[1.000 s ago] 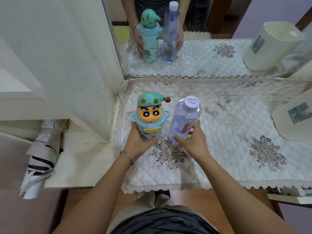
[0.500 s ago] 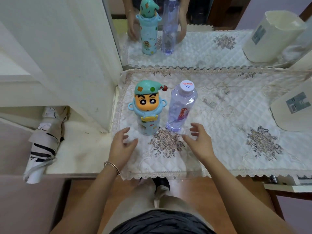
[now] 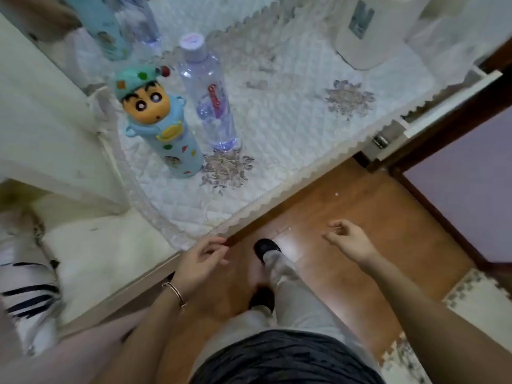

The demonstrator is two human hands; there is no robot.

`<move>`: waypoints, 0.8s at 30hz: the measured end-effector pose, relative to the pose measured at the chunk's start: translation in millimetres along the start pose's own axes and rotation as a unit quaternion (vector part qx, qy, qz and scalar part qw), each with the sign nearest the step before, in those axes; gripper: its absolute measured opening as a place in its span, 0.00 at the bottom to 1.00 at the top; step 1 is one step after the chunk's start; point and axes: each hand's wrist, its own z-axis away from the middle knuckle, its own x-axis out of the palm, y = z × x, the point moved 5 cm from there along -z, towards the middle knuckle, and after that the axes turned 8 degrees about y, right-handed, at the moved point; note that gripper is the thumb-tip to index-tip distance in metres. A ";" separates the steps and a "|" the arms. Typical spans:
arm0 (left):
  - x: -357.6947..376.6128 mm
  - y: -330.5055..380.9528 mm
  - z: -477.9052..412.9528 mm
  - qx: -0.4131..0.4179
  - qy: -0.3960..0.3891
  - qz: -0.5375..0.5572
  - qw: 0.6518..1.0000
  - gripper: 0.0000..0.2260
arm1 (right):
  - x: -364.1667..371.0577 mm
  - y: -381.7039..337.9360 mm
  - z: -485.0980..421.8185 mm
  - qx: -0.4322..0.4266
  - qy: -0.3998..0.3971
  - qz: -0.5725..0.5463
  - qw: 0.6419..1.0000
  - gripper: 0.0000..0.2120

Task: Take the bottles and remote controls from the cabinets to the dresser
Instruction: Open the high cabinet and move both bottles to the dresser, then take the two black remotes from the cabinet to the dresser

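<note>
A light-blue cartoon-character bottle [image 3: 166, 126] with a green cap stands upright on the dresser's white quilted cloth [image 3: 291, 112]. Just to its right stands a clear plastic water bottle [image 3: 207, 92] with a white cap. Both are apart from my hands. My left hand [image 3: 201, 259], with a bracelet on the wrist, hangs empty at the dresser's front edge, fingers loosely curled and apart. My right hand [image 3: 350, 239] is empty over the wooden floor, fingers loose. No remote control is in view.
A mirror [image 3: 116, 23] behind the bottles reflects them. A white bin [image 3: 365, 31] stands at the dresser's back right. A folded black-and-white umbrella [image 3: 25, 275] lies on a lower ledge at left. Wooden floor, my shoes and a patterned mat [image 3: 468, 297] are below.
Both hands have let go of the bottles and drawn back off the dresser. The view has swung and tilted to the right, so the dresser now sits at upper left.
</note>
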 end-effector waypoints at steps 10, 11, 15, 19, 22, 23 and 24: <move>91.4 -93.9 44.9 -0.092 -0.194 -0.357 0.909 0.11 | 14.2 268.8 227.1 0.386 0.114 -0.247 0.881 0.16; 103.5 -84.9 42.5 -0.073 -0.213 -0.381 0.897 0.12 | 13.7 286.2 244.5 0.407 0.134 -0.269 0.862 0.17; 160.4 -41.2 20.0 -0.021 -0.244 -0.452 0.858 0.13 | 12.5 333.9 292.5 0.452 0.209 -0.356 0.791 0.12; 252.9 -0.9 15.8 0.016 -0.252 -0.482 0.839 0.15 | 13.8 369.3 312.4 0.476 0.249 -0.417 0.733 0.07; 336.1 23.8 45.8 0.044 -0.274 -0.475 0.835 0.15 | -1.4 396.4 317.4 0.492 0.239 -0.442 0.711 0.04; 364.0 29.6 56.9 0.060 -0.286 -0.475 0.830 0.15 | -10.2 408.2 317.0 0.496 0.231 -0.449 0.706 0.05; 391.1 35.7 68.5 0.077 -0.299 -0.478 0.822 0.14 | -21.1 419.1 317.0 0.500 0.226 -0.459 0.699 0.06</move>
